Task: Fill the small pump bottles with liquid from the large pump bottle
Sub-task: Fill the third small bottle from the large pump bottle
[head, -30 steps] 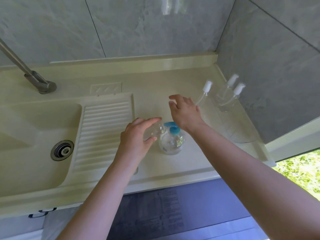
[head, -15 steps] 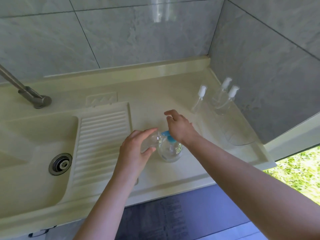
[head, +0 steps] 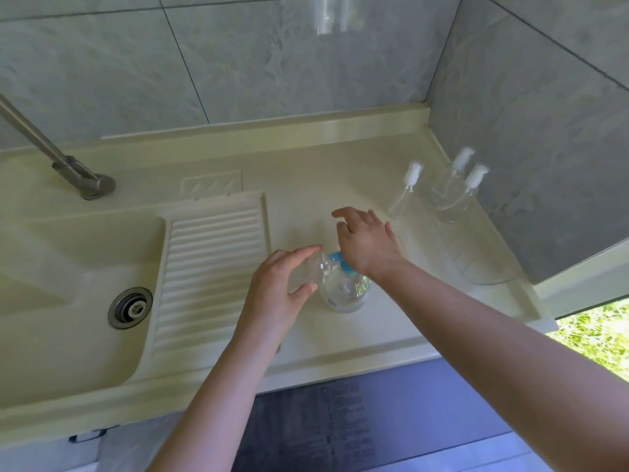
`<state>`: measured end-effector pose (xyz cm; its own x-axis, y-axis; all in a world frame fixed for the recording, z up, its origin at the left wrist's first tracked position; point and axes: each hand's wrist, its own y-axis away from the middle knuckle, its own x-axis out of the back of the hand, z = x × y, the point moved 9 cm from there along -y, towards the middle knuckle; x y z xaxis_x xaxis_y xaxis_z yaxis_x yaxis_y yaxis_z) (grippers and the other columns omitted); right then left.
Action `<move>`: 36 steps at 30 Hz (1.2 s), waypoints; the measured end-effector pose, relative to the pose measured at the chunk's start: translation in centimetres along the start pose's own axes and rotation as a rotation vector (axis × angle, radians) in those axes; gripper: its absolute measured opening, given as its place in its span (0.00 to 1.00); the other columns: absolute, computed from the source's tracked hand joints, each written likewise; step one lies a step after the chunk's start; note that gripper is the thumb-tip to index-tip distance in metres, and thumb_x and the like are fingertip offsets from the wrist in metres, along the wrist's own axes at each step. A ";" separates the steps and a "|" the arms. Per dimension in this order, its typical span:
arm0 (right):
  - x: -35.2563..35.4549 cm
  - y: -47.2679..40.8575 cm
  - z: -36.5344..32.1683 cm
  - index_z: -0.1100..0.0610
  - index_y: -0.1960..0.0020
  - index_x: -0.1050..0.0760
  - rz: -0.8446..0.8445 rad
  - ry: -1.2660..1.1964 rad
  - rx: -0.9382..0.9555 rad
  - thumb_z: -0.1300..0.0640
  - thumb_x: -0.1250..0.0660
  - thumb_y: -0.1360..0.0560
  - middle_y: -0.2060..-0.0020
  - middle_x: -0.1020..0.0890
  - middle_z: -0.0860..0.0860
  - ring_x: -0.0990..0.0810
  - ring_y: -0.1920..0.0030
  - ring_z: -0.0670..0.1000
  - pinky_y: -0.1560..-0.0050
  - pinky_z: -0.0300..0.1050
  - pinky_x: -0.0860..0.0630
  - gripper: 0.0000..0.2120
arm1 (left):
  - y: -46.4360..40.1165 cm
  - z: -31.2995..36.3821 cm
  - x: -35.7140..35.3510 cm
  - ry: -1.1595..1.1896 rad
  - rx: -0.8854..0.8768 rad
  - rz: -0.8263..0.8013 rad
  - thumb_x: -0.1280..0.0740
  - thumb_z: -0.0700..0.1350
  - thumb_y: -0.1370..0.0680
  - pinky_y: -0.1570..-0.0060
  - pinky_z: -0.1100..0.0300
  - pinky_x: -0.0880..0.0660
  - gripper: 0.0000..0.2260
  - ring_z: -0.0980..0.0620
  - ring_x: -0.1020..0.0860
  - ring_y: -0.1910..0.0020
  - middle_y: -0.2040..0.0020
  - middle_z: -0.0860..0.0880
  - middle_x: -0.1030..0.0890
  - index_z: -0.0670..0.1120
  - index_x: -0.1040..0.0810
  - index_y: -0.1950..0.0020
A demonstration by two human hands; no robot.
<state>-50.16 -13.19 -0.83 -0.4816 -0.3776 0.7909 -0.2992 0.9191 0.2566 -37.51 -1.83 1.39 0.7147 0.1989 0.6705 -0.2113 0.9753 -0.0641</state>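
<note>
The large clear pump bottle [head: 345, 290] with a blue pump head stands on the cream counter [head: 340, 338]. My left hand [head: 275, 291] grips a small clear open bottle [head: 308, 271], tilted with its mouth under the blue spout. My right hand [head: 366, 241] presses its palm on the blue pump head, fingers spread and relaxed. Three small clear bottles with white pump tops stand at the back right: one bottle [head: 406, 194] in front and a pair [head: 459, 192] near the wall.
A ribbed drainboard [head: 211, 264] and a sink basin with a metal drain [head: 130, 308] lie to the left. A steel tap [head: 73, 173] rises at the back left. Grey tiled walls close the back and right. The counter's front edge drops to a dark floor.
My right hand has kept pressing down on the blue pump head, fingers lifting a little. The left hand stays with the small bottle at the spout. The camera view has tilted up slightly.
</note>
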 end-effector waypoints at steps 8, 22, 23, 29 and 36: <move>0.7 -0.1 -0.1 0.46 0.29 0.31 -0.035 -0.188 -0.057 0.47 0.48 0.18 0.32 0.28 0.55 0.35 0.28 0.57 0.25 0.61 0.45 0.19 | 0.3 0.1 0.1 0.039 0.006 0.014 0.25 0.39 0.29 0.47 0.80 0.38 0.26 0.60 0.25 0.47 0.49 0.54 0.22 0.57 0.23 0.34; 1.0 -1.2 -0.2 0.45 0.31 0.30 -0.085 -0.267 -0.042 0.45 0.45 0.19 0.32 0.27 0.53 0.33 0.29 0.55 0.27 0.57 0.38 0.18 | 0.9 -0.9 -1.9 0.224 0.084 -0.004 0.25 0.40 0.28 0.50 0.77 0.33 0.21 0.68 0.26 0.46 0.47 0.62 0.22 0.57 0.23 0.39; 1.0 -1.4 -0.2 0.45 0.30 0.30 -0.082 -0.261 -0.040 0.45 0.45 0.19 0.32 0.27 0.53 0.33 0.29 0.55 0.27 0.57 0.38 0.18 | 0.9 -1.0 -2.0 0.225 0.086 -0.005 0.25 0.40 0.28 0.50 0.77 0.33 0.21 0.68 0.26 0.46 0.47 0.62 0.21 0.57 0.23 0.39; 0.8 -1.0 0.0 0.45 0.30 0.31 0.032 -0.005 0.016 0.53 0.51 0.18 0.29 0.29 0.50 0.43 0.23 0.58 0.24 0.62 0.48 0.20 | 0.7 -1.3 -2.1 0.224 0.079 -0.002 0.25 0.40 0.29 0.48 0.73 0.31 0.21 0.65 0.24 0.47 0.47 0.60 0.20 0.56 0.23 0.40; 1.6 -1.1 -0.3 0.48 0.29 0.32 0.025 -0.079 -0.010 0.47 0.48 0.18 0.33 0.26 0.55 0.37 0.27 0.58 0.26 0.61 0.44 0.19 | 0.5 -0.9 -1.8 0.174 0.039 -0.005 0.25 0.39 0.30 0.47 0.75 0.32 0.20 0.62 0.23 0.48 0.47 0.59 0.19 0.53 0.22 0.41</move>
<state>-50.34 -14.73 0.37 -0.5526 -0.3614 0.7510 -0.2778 0.9294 0.2428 -38.33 -1.60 -0.55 0.8194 0.2112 0.5329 -0.2312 0.9725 -0.0299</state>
